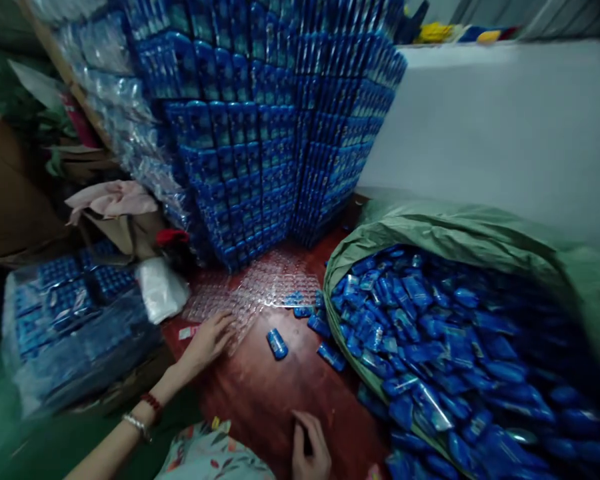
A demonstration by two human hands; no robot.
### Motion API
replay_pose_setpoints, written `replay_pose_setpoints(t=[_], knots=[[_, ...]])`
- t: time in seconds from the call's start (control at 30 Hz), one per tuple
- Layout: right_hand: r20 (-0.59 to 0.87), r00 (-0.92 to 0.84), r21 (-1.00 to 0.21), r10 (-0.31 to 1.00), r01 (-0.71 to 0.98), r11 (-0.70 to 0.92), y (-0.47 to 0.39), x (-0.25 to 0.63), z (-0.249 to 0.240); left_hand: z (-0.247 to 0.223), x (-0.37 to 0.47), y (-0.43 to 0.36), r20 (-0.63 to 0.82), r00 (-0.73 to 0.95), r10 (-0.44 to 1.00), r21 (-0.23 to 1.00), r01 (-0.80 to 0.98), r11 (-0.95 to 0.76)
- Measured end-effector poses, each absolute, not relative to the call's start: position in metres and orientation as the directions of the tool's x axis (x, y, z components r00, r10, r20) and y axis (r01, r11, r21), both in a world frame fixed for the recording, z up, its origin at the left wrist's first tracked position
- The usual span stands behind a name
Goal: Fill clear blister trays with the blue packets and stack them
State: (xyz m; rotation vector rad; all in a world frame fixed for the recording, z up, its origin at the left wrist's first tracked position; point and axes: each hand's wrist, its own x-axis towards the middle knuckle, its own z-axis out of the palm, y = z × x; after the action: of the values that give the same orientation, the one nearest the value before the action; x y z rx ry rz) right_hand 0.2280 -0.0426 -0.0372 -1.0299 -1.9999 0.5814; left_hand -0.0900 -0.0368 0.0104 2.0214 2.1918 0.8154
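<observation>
My left hand [211,342] reaches over the left part of the red-brown table [260,393], its fingers apart at the edge of the clear plastic trays [260,287]. Nothing shows in its grasp. Near the front edge my right hand [311,445] rests with its fingers curled and a gap between thumb and fingers; it holds nothing that I can see. A single blue packet [277,343] lies on the table between and beyond the hands. Another blue packet [331,357] sits to its right, close to the green sack [337,267].
Many blue packets [410,293] fill the open sack on the right. Tall stacks of blue packs [240,147] rise behind the table. A plastic-wrapped bundle [80,327] stands at the left, with a white bag [161,290] beside it. A white wall [485,127] is at the back right.
</observation>
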Motion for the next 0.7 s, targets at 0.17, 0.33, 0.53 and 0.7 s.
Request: replay_pose_setpoints(t=[0.17,0.33,0.53,0.7], knots=[[0.467,-0.487,-0.502,0.738,0.541,0.675,0.019,0.180,-0.013,0.001,-0.066,-0.050,0.291,-0.251,0.923,0.271,0.947,0.172],[0.212,-0.671,-0.078,0.710,0.713,0.697,0.109,0.123,0.028,0.005,-0.041,-0.019,0.220,-0.164,0.962,0.147,0.980,0.133],[0.114,-0.688,0.077,0.717,0.725,0.684,0.146,0.109,0.040,-0.008,-0.052,0.004,0.147,-0.226,0.963,0.081,0.973,0.216],[0.113,-0.676,0.075,0.728,0.737,0.672,0.102,0.145,0.042,-0.012,-0.062,0.003,0.175,-0.259,0.950,0.119,0.963,0.241]])
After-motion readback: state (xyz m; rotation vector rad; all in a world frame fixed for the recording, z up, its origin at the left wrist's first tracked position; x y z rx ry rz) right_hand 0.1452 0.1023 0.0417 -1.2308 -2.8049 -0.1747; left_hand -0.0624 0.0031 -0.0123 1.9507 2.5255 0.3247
